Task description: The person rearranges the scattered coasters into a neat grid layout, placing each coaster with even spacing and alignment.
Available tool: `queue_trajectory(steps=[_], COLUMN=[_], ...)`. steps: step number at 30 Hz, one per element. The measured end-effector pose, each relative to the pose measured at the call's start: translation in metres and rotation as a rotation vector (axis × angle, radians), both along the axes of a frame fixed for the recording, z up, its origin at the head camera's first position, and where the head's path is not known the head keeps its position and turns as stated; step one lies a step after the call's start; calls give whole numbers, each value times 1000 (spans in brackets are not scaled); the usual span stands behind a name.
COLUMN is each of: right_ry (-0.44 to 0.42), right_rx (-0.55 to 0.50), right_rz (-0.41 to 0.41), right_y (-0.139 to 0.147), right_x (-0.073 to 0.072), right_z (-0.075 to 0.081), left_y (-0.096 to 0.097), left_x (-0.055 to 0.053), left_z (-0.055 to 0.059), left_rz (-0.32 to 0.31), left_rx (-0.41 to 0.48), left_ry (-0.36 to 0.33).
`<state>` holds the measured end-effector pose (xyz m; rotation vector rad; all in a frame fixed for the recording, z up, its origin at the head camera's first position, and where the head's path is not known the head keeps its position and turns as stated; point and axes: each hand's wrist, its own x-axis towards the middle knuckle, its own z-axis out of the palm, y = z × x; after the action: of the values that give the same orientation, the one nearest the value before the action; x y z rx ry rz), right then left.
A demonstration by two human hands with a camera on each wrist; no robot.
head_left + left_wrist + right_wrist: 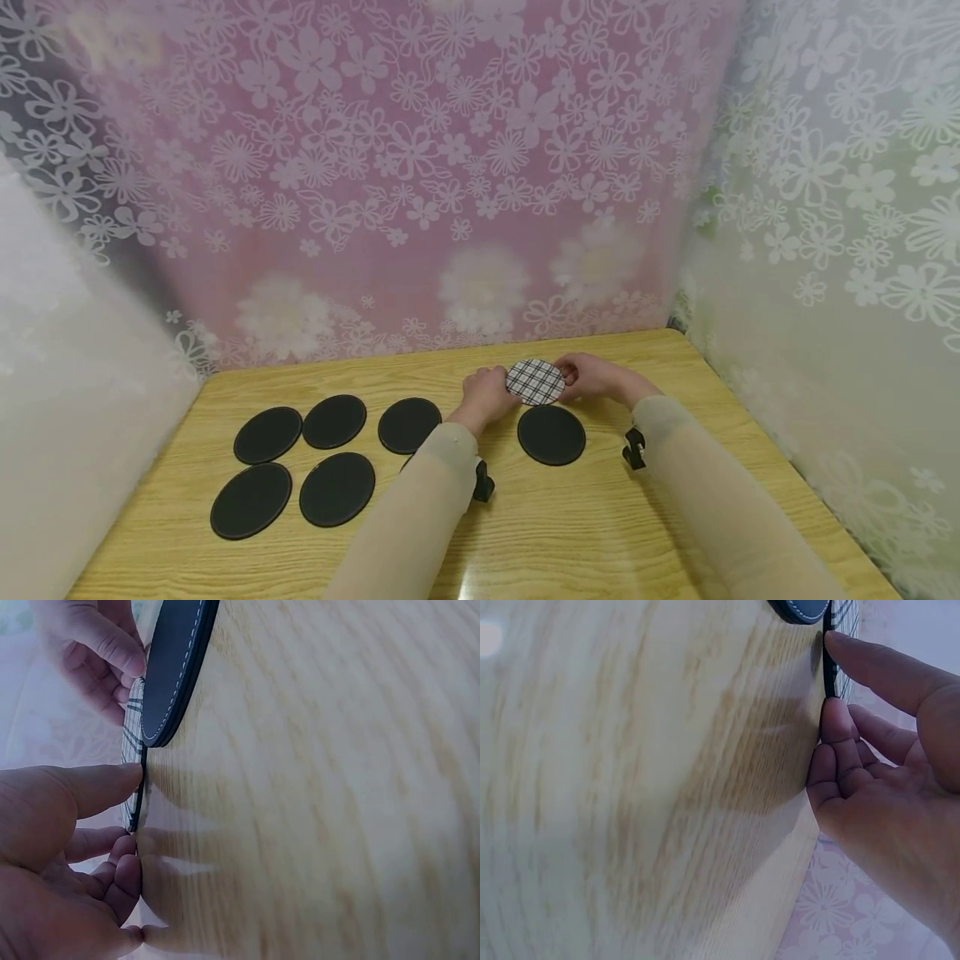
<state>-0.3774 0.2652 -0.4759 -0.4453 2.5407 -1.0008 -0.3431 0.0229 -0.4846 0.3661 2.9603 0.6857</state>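
A round plaid coaster (535, 382) lies at the back of the wooden table (570, 533), between my two hands. My left hand (501, 390) pinches its left edge. In the left wrist view the thumb (97, 787) lies on the plaid coaster's rim (136, 754) and the curled fingers sit below it at the table. My right hand (572, 375) pinches the right edge. In the right wrist view its thumb (885, 671) rests on the rim (831, 667). A black coaster (551, 434) lies just in front of the plaid one.
Several more black round coasters (335, 421) lie in two rows on the left half of the table. Flower-patterned walls (450, 183) close in the back and both sides. The table's front right part is bare wood.
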Motion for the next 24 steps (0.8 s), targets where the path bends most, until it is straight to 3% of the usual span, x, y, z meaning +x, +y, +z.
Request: queue_trajectory(steps=[14,24], right_ry=[32,74], right_rx=[46,55], right_rz=[3,9], right_y=[-4,-1], right_x=[4,11], right_z=[2,0], left_y=[-2,-4], left_x=[1,5], left_z=[-1,3], left_rz=[-6,-28], left_rx=[-11,53], left_ry=[-17,-23])
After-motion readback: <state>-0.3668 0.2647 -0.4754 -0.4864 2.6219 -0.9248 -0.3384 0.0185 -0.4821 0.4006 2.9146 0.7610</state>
